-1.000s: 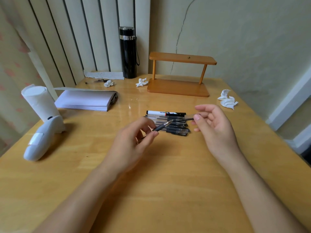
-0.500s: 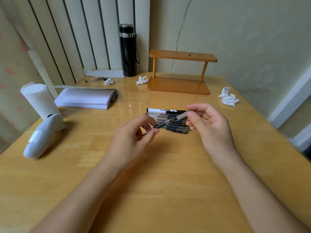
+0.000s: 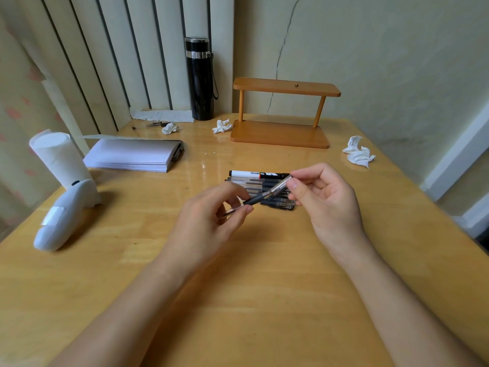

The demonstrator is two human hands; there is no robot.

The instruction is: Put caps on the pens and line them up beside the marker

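My left hand [image 3: 209,221] grips a dark pen [image 3: 255,200] by its barrel, tilted up to the right above the table. My right hand [image 3: 325,200] pinches a clear cap [image 3: 280,187] that sits over the pen's tip end. Behind them a white and black marker [image 3: 258,174] lies flat on the wooden table [image 3: 238,287]. Several capped pens [image 3: 275,203] lie in a row just in front of the marker, partly hidden by the held pen and my fingers.
A stack of white paper [image 3: 132,154] and a paper roll [image 3: 59,157] lie at left, with a white device [image 3: 63,215] in front. A black flask [image 3: 199,78] and a wooden stand [image 3: 283,112] are at the back. Crumpled tissues [image 3: 358,152] lie at right.
My right hand has brought the cap from apart onto the pen's tip. The left hand has held the pen nearly still.
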